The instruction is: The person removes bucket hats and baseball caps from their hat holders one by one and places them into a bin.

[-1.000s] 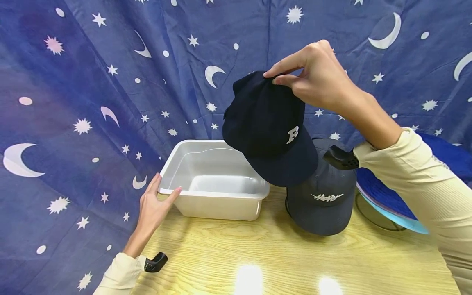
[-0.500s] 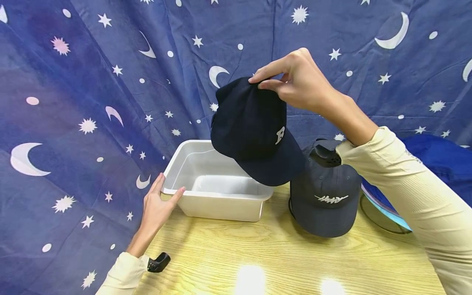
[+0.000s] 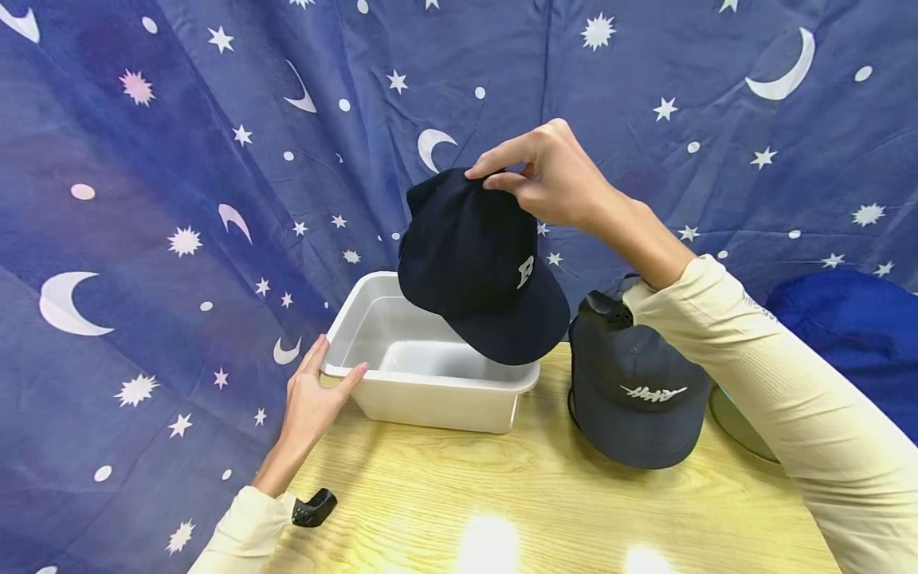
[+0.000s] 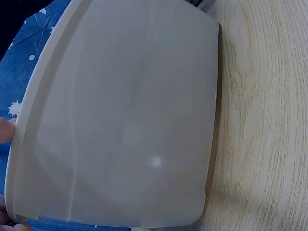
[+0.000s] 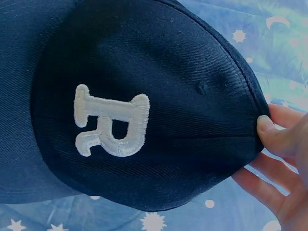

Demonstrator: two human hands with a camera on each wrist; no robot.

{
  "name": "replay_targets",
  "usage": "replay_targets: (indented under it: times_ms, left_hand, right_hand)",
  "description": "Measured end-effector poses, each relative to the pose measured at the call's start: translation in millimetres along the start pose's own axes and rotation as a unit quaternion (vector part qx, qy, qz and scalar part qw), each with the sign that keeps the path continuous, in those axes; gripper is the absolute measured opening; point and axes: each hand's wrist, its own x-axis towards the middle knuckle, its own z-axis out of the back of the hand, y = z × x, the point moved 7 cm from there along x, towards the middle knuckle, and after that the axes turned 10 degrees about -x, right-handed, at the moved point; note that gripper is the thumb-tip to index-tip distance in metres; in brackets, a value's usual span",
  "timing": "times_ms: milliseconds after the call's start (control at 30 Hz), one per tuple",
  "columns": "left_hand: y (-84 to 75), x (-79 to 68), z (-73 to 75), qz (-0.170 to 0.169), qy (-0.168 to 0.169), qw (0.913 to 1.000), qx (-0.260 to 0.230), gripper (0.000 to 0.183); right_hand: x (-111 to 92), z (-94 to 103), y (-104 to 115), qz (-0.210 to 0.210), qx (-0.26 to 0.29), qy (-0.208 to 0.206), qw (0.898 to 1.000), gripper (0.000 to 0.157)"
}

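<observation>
A navy baseball cap (image 3: pixel 466 255) hangs tilted from my right hand (image 3: pixel 555 179), which pinches the top of its crown between thumb and fingers. Its brim points down and to the right, over the right part of a white plastic bin (image 3: pixel 437 405). In the right wrist view the cap's white embroidered letter R (image 5: pixel 115 122) faces the camera. My left hand (image 3: pixel 315 402) holds the bin's near left corner, thumb on the front rim and fingers along the left side. The left wrist view shows the bin's outer wall (image 4: pixel 125 110) close up, with fingertips at its rim.
Right of the bin, a dark grey cap (image 3: pixel 638 399) with white lettering sits on the wooden table (image 3: pixel 445 486). Farther right lies a blue hat (image 3: pixel 846 335), partly hidden by my right sleeve (image 3: pixel 782 399). A blue curtain (image 3: pixel 215 319) with moons and stars hangs behind and at left.
My right hand has carried the navy cap leftward and slightly down, farther over the bin. My left hand keeps its hold on the bin's corner. The head view has shifted slightly.
</observation>
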Motion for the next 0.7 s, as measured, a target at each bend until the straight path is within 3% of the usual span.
replay_targets:
  times_ms: [700]
  left_hand:
    - [0.2,-0.5,-0.9,0.000,-0.002,1.0000,-0.003,0.084]
  right_hand:
    - [2.9,-44.4,-6.4,0.021,0.034,0.020,0.999,0.027]
